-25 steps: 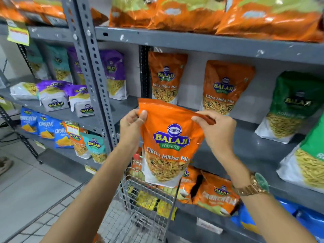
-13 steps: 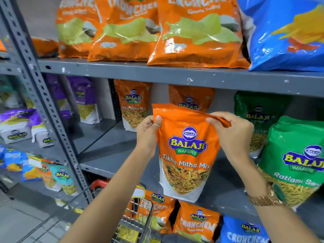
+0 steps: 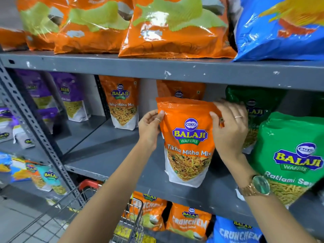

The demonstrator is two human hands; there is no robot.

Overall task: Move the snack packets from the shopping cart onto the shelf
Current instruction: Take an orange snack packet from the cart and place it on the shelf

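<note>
An orange Tikha Mitha Mix packet [image 3: 188,137] stands upright on the grey middle shelf [image 3: 112,155], its base on the shelf board. My left hand [image 3: 150,127] grips its upper left edge and my right hand [image 3: 229,127] grips its upper right corner. Directly behind it stands another orange packet [image 3: 180,89], mostly hidden. A third orange packet of the same kind [image 3: 122,102] stands to the left at the back. The wire shopping cart [image 3: 133,218] is below my arms, with yellow packets [image 3: 122,232] inside.
Green Ratlami Sev packets [image 3: 289,155] stand close on the right. Purple packets [image 3: 70,95] sit in the bay to the left, beyond the perforated upright [image 3: 31,123]. Large orange bags [image 3: 171,28] and a blue bag [image 3: 280,28] fill the upper shelf. Crunchem bags [image 3: 189,221] line the lower shelf.
Both hands have carried the orange packet up and forward from above the cart into the middle shelf bay. Its base now rests on the shelf board. The view has moved closer.
</note>
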